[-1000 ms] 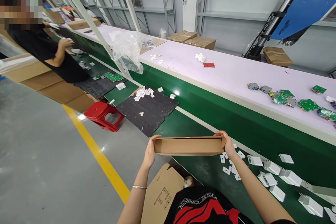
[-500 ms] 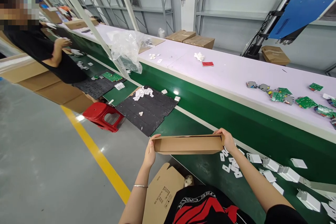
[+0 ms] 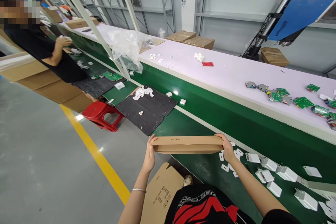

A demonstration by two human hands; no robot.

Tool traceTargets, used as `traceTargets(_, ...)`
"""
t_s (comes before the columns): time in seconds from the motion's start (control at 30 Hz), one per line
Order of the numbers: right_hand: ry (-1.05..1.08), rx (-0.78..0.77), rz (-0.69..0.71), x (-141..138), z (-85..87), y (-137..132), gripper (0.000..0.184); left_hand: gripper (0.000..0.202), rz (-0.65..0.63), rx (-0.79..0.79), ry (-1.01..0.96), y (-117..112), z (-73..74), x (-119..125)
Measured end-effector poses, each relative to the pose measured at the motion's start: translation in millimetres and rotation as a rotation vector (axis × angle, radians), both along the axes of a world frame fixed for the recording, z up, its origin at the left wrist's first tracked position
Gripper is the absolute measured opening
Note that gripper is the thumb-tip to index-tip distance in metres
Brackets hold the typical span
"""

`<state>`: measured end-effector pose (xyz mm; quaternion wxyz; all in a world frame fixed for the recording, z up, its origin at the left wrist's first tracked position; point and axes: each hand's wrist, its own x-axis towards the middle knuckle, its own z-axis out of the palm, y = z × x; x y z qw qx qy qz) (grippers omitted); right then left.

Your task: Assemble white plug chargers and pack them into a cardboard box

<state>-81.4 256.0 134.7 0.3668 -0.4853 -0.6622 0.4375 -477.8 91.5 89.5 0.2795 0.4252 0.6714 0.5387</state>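
A shallow brown cardboard box (image 3: 187,148) is held level in front of me, above the edge of the green work surface. My left hand (image 3: 149,154) grips its left end, and my right hand (image 3: 227,149) grips the right end. Printed lettering reading "COLOUR:" shows on the upper edge panel. Small white flat plastic pieces (image 3: 225,168) lie just below and beside my right hand. White adapter-like housings (image 3: 287,174) are strewn further right. Below the box, a larger printed carton (image 3: 161,192) stands by my body.
A black mat (image 3: 149,110) carries white parts on the left. Circuit boards (image 3: 303,102) sit on the pale raised shelf (image 3: 225,73). A red stool (image 3: 102,115) stands on the floor. A co-worker (image 3: 44,49) stands at far left.
The box has tilted in my hands, bringing its printed edge panel into view. Small white blocks and a flat white piece on the green strip have shifted to the right.
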Motion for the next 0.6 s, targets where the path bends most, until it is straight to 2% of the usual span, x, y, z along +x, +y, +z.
traceTargets(0.07,-0.018,-0.056,0.023,6,4.8,1,0.057,0.071,-0.034,-0.048,-0.02,-7,5.4,-5)
traceTargets(0.13,-0.048,-0.146,0.056,10,12.9,13,0.055,0.074,-0.079,-0.12,-0.039,-3,14.3,-17)
traceTargets(0.23,-0.135,-0.29,0.095,8,23.8,45,0.056,0.078,-0.113,-0.279,-0.036,29,27.4,-41)
traceTargets(0.3,-0.214,-0.335,0.094,0,25.7,66,0.058,0.07,-0.112,-0.377,-0.006,58,31.5,-53)
traceTargets(0.37,-0.295,-0.327,0.07,-10,22.8,78,0.054,0.053,-0.096,-0.421,0.035,81,31.1,-55)
traceTargets(0.47,-0.385,-0.263,0.005,-19,14.3,72,0.047,0.033,-0.048,-0.414,0.087,87,25.8,-43)
traceTargets(0.6,-0.417,-0.143,-0.097,-18,6.1,43,0.047,0.031,0.055,-0.359,0.093,66,19.1,-21)
